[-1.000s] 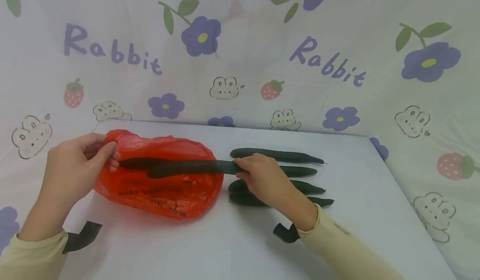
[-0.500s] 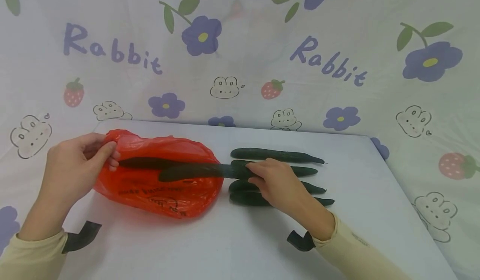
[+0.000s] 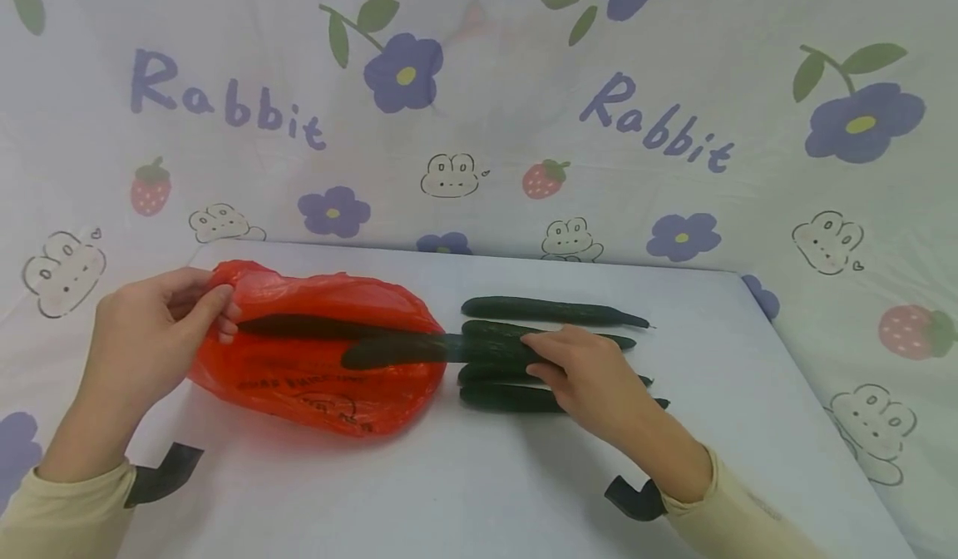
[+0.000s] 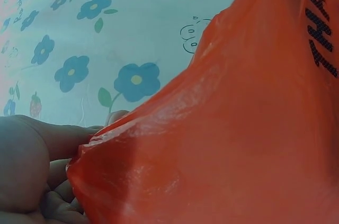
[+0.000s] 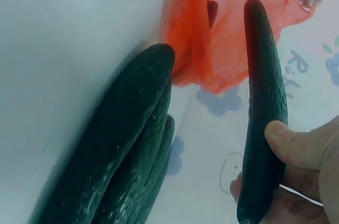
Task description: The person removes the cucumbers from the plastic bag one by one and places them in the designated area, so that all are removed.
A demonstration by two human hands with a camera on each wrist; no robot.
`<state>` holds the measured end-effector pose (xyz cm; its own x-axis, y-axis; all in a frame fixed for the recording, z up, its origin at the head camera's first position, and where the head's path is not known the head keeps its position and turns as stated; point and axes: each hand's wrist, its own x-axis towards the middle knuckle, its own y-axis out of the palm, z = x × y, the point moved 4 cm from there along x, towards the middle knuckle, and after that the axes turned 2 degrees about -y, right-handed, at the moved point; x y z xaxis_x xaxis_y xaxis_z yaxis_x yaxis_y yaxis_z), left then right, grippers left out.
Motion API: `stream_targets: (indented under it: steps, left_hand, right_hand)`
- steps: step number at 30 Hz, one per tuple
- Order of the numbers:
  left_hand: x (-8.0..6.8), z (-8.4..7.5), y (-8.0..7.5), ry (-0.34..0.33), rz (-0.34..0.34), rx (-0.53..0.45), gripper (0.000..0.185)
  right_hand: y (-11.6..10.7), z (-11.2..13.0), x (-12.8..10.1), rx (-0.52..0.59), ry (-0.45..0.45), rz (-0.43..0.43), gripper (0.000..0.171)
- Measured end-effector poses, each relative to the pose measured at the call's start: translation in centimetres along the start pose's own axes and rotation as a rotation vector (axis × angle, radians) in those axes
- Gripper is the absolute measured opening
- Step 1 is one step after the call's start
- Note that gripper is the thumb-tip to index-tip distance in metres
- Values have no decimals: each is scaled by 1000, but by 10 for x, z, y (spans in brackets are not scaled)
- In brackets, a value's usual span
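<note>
My left hand (image 3: 213, 309) pinches the rim of a red plastic bag (image 3: 322, 384) and holds its mouth up; in the left wrist view the bag (image 4: 238, 128) fills the frame beside my fingers (image 4: 32, 166). My right hand (image 3: 550, 358) grips the right end of a dark green cucumber (image 3: 404, 349). Its left half lies over the bag's opening. In the right wrist view this cucumber (image 5: 265, 91) points toward the bag (image 5: 233, 33), with my thumb (image 5: 302, 144) on it. A second cucumber (image 3: 299, 326) lies inside the bag.
Several more cucumbers lie side by side on the white table (image 3: 464, 476) right of the bag, the farthest one (image 3: 546, 310) uncovered, the nearest (image 3: 501, 398) partly under my right hand. A printed cloth (image 3: 479, 110) hangs behind. The table's right edge (image 3: 793, 359) is close.
My right hand has moved right with the cucumber, drawing it further out of the bag and over the row of cucumbers. My left hand and the bag stay put.
</note>
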<state>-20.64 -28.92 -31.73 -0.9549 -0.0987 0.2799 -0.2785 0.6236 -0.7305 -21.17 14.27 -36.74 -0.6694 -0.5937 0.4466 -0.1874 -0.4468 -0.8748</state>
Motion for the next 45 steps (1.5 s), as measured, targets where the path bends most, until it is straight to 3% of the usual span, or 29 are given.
stream_targets:
  steps: [7, 22, 29, 34, 40, 45]
  left_hand:
    - [0, 3, -1, -2, -3, 8, 26]
    - [2, 4, -3, 40, -8, -18, 23]
    - [2, 3, -8, 44, -26, -12, 20]
    - [1, 2, -11, 38, -31, -8, 20]
    - [2, 5, -11, 29, -25, 1, 21]
    - [3, 7, -12, 29, -37, 4, 21]
  right_hand:
    - [-13, -8, -20, 37, -38, -37, 34]
    - [-41, -25, -60, -7, -39, -35, 41]
    - [-47, -30, -72, 12, -59, -49, 43]
    - [-48, -34, -80, 7, -48, -31, 31]
    - [-49, -36, -88, 2, -58, -52, 47]
    - [-48, -38, -95, 7, -60, -53, 40]
